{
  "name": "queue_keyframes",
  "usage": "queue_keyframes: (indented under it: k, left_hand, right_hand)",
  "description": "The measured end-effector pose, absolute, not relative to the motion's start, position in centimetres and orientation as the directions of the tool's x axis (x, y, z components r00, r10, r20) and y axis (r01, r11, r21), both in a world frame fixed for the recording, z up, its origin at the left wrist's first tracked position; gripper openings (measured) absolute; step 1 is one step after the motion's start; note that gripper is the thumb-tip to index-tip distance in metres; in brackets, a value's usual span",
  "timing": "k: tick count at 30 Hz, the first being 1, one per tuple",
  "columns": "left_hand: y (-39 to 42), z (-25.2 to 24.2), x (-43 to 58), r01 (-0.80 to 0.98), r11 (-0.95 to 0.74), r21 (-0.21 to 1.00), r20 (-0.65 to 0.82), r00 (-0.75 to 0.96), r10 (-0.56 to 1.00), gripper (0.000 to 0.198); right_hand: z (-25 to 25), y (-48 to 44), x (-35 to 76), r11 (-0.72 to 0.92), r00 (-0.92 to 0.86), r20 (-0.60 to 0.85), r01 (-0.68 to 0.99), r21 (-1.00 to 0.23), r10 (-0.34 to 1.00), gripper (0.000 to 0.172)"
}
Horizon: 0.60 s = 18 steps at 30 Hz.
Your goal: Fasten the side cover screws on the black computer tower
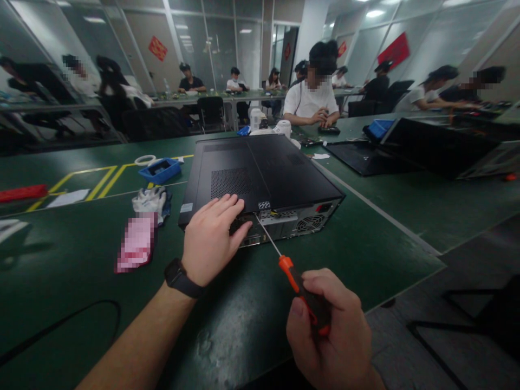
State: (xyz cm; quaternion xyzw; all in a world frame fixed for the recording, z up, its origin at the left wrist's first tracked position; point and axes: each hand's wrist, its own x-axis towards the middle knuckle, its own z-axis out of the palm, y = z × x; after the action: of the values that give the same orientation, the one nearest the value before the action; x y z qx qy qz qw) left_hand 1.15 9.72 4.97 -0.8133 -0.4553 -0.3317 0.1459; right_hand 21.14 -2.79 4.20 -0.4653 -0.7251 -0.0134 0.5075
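Observation:
A black desktop computer case [239, 168] lies flat on the green table, its rear panel with a fan grille and power socket facing me. My left hand [213, 235], wearing a dark watch on the wrist, rests on the case's near left edge, fingers stretched over the top and thumb down by the rear panel. In my right hand [335, 319] is an orange and black screwdriver [298, 284], gripped by its handle. Its thin shaft points up and left, and the tip meets the rear panel close to my left thumb. What the tip touches is too small to make out.
Left of the case are a blue tray [160, 170], a tape roll [145, 160], gloves [150, 201] and a pink packet [136, 241]. Another dark case [442, 146] stands at right. A person in a white shirt [311, 103] sits opposite, with other people behind.

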Motion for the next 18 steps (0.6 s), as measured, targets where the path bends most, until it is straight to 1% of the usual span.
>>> queue_keyframes:
  k: [2, 4, 10, 14, 18]
  left_hand:
    - [9.68, 5.03, 1.2, 0.84, -0.539, 0.067, 0.666, 0.365, 0.651, 0.037]
    - [9.65, 5.08, 1.27, 0.84, -0.538, 0.069, 0.665, 0.363, 0.652, 0.037]
    - [9.63, 5.14, 1.32, 0.841, -0.538, 0.06, 0.678, 0.362, 0.64, 0.037]
    - [9.65, 5.01, 1.13, 0.838, -0.542, 0.061, 0.678, 0.364, 0.639, 0.038]
    - [9.71, 4.87, 1.08, 0.838, -0.543, 0.055, 0.683, 0.364, 0.632, 0.039]
  right_hand:
    - [4.26, -2.74, 21.21, 0.55, -0.053, 0.753, 0.717, -0.429, 0.656, 0.013]
    - [4.3, -2.75, 21.33, 0.532, -0.041, 0.755, 0.735, -0.422, 0.655, 0.012]
    - [4.0, -2.69, 21.42, 0.588, -0.053, 0.751, 0.66, -0.468, 0.658, 0.026]
    - [3.94, -2.47, 21.33, 0.591, -0.036, 0.751, 0.642, -0.488, 0.659, 0.02]
    - [4.24, -2.55, 21.51, 0.54, -0.03, 0.763, 0.724, -0.428, 0.645, 0.013]
